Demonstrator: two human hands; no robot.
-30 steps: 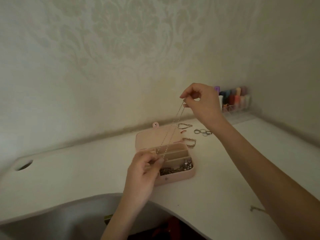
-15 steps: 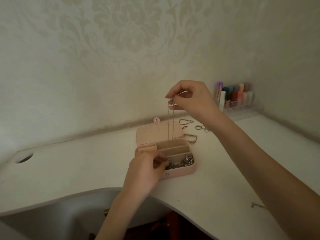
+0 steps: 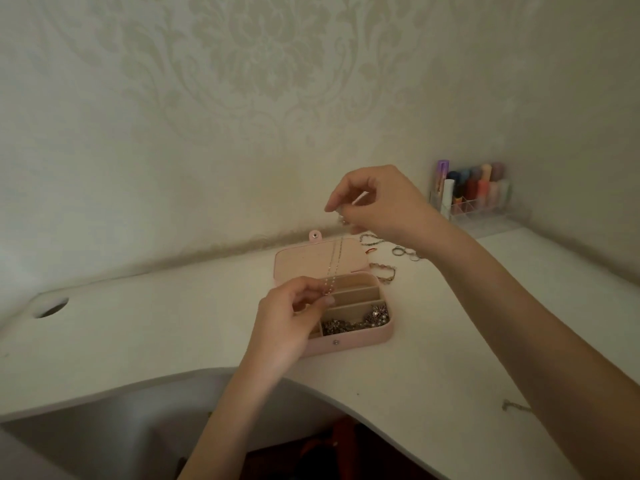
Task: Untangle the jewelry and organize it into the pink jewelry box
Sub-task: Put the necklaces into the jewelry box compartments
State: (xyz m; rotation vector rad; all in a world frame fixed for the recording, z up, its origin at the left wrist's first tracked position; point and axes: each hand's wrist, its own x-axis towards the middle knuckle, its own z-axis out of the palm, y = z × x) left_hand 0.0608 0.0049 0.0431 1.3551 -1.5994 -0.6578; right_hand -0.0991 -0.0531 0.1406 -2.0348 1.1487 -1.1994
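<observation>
The pink jewelry box (image 3: 349, 344) lies open on the white desk, lid (image 3: 301, 261) flat behind it. Its front compartment holds a heap of silver jewelry (image 3: 356, 322); the two back compartments look bare. A thin chain necklace (image 3: 334, 263) hangs doubled above the box. My right hand (image 3: 377, 202) pinches its top end, raised above the lid. My left hand (image 3: 291, 317) pinches its lower end just over the box's left side. Behind the box lie two bracelets (image 3: 382, 271) (image 3: 370, 239) and a few rings (image 3: 407, 252).
A clear organizer with coloured tubes (image 3: 474, 192) stands in the back right corner by the wall. A small chain (image 3: 516, 406) lies near the desk's front right edge. A cable hole (image 3: 52, 308) is at the left. The desk's front edge curves inward.
My right hand has moved left and lower with the necklace's top end, so the chain hangs almost straight over the box. My left hand has stayed at the box's left side.
</observation>
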